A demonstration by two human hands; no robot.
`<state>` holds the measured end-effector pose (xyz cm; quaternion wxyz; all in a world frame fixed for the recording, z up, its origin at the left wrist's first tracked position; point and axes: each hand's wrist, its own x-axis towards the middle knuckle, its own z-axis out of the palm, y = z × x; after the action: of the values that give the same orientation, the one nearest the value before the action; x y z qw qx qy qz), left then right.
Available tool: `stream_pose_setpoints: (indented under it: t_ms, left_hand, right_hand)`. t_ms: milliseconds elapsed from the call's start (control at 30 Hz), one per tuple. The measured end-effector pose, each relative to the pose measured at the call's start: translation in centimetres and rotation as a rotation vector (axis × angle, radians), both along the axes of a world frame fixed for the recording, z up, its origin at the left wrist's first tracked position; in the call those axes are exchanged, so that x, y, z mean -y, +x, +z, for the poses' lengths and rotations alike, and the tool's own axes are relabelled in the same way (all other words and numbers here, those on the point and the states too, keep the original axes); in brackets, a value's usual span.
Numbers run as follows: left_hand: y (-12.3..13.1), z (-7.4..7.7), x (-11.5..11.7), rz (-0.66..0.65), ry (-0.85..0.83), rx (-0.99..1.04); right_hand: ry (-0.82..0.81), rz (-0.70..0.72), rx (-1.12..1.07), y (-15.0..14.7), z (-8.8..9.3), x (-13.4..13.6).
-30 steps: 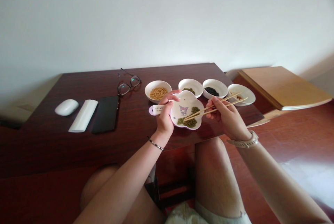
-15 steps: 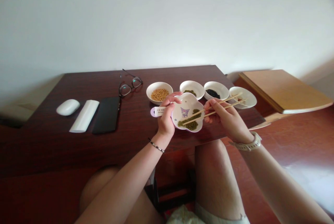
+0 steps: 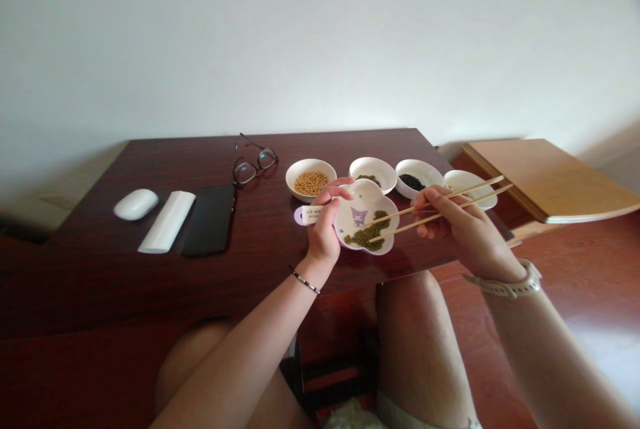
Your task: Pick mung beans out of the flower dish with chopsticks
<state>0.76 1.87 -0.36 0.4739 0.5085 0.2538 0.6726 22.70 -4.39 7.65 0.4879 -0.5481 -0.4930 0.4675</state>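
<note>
My left hand (image 3: 327, 219) grips the left side of a white, lilac-edged bowl (image 3: 361, 197) with a cartoon figure inside and a labelled handle. Green mung beans (image 3: 373, 232) lie spread in its lower right part. In my right hand (image 3: 450, 215) is a pair of wooden chopsticks (image 3: 405, 222), their tips apart over the beans. Behind stand a white bowl of yellow soybeans (image 3: 311, 182), another with some mung beans (image 3: 369, 179), and one with black beans (image 3: 412, 181). The rightmost white bowl (image 3: 470, 179) is partly hidden by my right hand and the chopsticks; its contents are unclear.
On the left of the dark wooden table (image 3: 175, 155) lie a white rounded case (image 3: 136, 205), a long white case (image 3: 167, 222), a black phone (image 3: 209, 221) and eyeglasses (image 3: 256, 167). A light wooden board (image 3: 550, 175) sits beyond the table's right edge.
My right hand has drawn back to the right with the chopsticks, whose tips moved right across the beans. The whole view has shifted slightly; my left hand keeps its hold on the bowl.
</note>
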Motion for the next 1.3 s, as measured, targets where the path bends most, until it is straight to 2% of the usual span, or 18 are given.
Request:
stream_pose_setpoints:
  t_ms: [167,300,500,633,867,1200,1300]
  left_hand:
    - [0.0,-0.1,0.0,0.007,0.000,0.010]
    - [0.0,-0.2,-0.1,0.021,0.006,-0.011]
    - [0.0,-0.2,-0.1,0.013,-0.024,0.010]
    - [0.0,-0.1,-0.1,0.012,-0.012,0.021]
    - [0.1,-0.3,-0.3,0.011,0.019,0.016]
    - [0.1,-0.1,-0.2,0.025,0.018,0.036]
    - [0.1,-0.1,-0.2,0.028,0.031,0.039]
  right_hand:
    - [-0.006,0.011,0.060,0.0,1.0,0.1]
    - [0.017,0.030,0.098,-0.5,0.4,0.1]
    - [0.051,-0.044,0.030,0.1,-1.0,0.2]
    - [0.066,-0.079,-0.022,0.5,-0.8,0.3]
    - [0.020,-0.031,0.025,0.7,0.1,0.9]
    - [0.066,-0.077,0.012,0.2,-1.4,0.6]
    - [0.075,-0.100,-0.034,0.4,-1.3,0.3]
